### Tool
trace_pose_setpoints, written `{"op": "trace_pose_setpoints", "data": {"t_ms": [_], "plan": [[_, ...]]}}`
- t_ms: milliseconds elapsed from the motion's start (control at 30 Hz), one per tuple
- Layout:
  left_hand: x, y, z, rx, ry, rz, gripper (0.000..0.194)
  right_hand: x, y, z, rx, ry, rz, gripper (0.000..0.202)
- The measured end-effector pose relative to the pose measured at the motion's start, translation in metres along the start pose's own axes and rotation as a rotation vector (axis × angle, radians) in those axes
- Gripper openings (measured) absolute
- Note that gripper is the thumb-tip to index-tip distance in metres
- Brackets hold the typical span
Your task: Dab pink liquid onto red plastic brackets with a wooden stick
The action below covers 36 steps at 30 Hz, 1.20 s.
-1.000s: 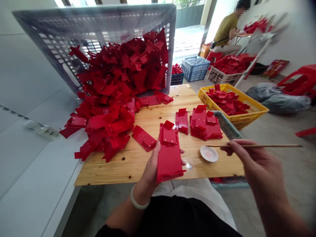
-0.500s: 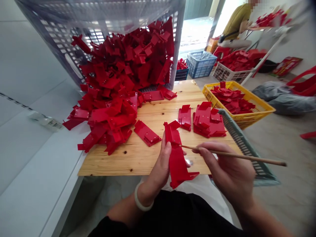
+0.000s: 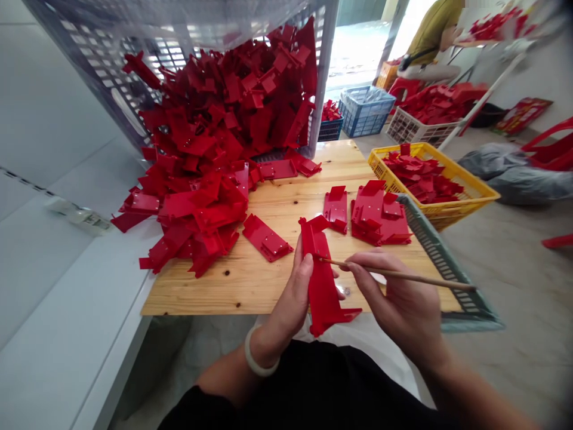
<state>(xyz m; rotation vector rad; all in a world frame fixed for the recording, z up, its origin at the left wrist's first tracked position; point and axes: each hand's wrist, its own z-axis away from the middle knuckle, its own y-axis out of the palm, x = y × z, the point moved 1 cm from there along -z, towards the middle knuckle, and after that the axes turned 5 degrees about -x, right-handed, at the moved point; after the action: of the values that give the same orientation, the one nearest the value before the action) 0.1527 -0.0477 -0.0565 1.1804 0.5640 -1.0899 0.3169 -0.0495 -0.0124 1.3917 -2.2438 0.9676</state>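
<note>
Red plastic panel [image 3: 323,280]; red parts heap [image 3: 210,155] in grey lattice crate [image 3: 107,65]; yellow basket [image 3: 465,191]; blue crate [image 3: 364,116]; pale knotty wood board [image 3: 250,280]; white bangle [image 3: 257,364].

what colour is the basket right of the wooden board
Yellow: the basket holds red pieces, seen in the head view.
</note>
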Motion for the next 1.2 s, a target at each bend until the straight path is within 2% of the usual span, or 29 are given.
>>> {"op": "trace_pose_setpoints", "data": {"t_ms": [200,400,600,767,1033,1200], "plan": [[-0.004,0.003,0.002,-0.025,-0.048,0.047,0.082,-0.003,-0.003,0.007,0.007,0.019,-0.014,0.022],[-0.004,0.001,0.001,0.033,-0.170,0.185,0.075,-0.012,-0.003,0.025,-0.201,0.228,-0.100,0.019],[0.002,-0.005,-0.002,0.093,-0.193,0.257,0.077,-0.013,0.008,0.028,-0.242,0.341,-0.226,0.011],[0.002,-0.004,-0.001,0.105,-0.186,0.277,0.073,-0.012,0.012,0.024,-0.270,0.363,-0.262,0.007],[0.003,-0.003,0.000,0.031,-0.209,0.222,0.077,-0.010,0.012,0.024,-0.248,0.338,-0.236,0.008],[0.003,-0.003,0.000,0.030,-0.216,0.243,0.071,-0.011,0.012,0.024,-0.247,0.325,-0.236,0.010]]}}
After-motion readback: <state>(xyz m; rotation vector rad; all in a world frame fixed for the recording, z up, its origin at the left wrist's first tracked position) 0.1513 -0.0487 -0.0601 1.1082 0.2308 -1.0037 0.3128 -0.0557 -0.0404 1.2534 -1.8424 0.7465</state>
